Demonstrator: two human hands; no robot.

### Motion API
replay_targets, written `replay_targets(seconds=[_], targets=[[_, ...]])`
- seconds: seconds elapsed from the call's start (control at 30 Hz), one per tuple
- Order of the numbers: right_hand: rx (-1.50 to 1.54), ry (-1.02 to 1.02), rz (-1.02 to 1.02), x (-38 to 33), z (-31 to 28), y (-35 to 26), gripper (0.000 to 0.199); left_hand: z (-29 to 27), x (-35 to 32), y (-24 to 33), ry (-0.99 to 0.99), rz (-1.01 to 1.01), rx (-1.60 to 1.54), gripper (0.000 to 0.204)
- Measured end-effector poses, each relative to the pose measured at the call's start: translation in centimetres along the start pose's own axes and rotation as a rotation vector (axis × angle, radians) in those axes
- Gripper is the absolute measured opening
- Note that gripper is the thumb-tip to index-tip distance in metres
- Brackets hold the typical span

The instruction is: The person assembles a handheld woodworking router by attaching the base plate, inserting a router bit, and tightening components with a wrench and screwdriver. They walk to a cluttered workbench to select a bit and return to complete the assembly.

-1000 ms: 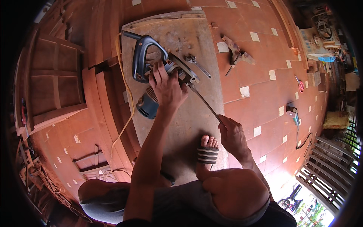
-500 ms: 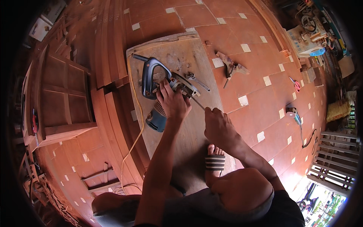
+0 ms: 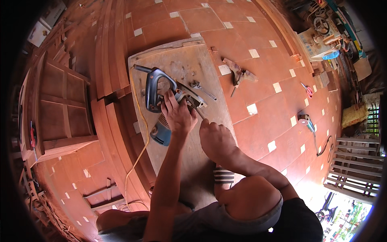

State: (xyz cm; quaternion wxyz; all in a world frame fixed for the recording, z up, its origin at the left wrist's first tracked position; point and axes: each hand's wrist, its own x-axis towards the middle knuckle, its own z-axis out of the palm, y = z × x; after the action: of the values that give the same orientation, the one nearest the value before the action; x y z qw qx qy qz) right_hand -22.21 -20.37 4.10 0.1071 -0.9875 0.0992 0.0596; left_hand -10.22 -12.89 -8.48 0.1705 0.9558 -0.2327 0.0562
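A corded power tool with a blue motor housing [image 3: 161, 135] and a dark loop handle [image 3: 151, 90] lies on its side on a worn wooden board [image 3: 193, 153]. My left hand [image 3: 178, 115] rests on its metal middle part, fingers curled round it; some fingertips are hidden. My right hand [image 3: 218, 139] is closed in a fist round a thin metal rod-like tool [image 3: 200, 113], whose far end reaches the power tool's metal parts beside my left fingers. Its exact kind is hidden by the grip. An adjustable wrench [image 3: 205, 91] lies on the board just beyond.
A yellow cord [image 3: 144, 149] runs down the board's left side. Stacked timber [image 3: 117, 133] and a wooden panelled frame [image 3: 60, 101] stand left. On the tiled floor to the right lie a wooden hand plane [image 3: 238, 74], red-handled scissors [image 3: 308, 90] and a blue angle grinder [image 3: 307, 122].
My right hand has moved left and slightly down, closer to my left hand, and less of the rod shows. My left hand keeps its hold on the power tool. The whole view has shifted slightly.
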Motion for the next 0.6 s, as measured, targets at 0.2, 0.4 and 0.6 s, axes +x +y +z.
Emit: replay_targets(seconds=[0.2,0.4,0.6], targets=[[0.108,-0.082,0.019,0.2,-1.4,0.3,0.024,0.0,0.1,-0.5,-0.024,-0.003,0.003,0.049],[0.352,0.073,0.087,-2.4,9.2,8.2,0.025,-0.8,2.5,-2.8,-0.189,-0.041,-0.117,0.051],[0.585,0.233,0.097,-0.4,16.4,8.6,0.011,-0.7,6.4,-7.7,-0.374,-0.126,-0.247,0.061]])
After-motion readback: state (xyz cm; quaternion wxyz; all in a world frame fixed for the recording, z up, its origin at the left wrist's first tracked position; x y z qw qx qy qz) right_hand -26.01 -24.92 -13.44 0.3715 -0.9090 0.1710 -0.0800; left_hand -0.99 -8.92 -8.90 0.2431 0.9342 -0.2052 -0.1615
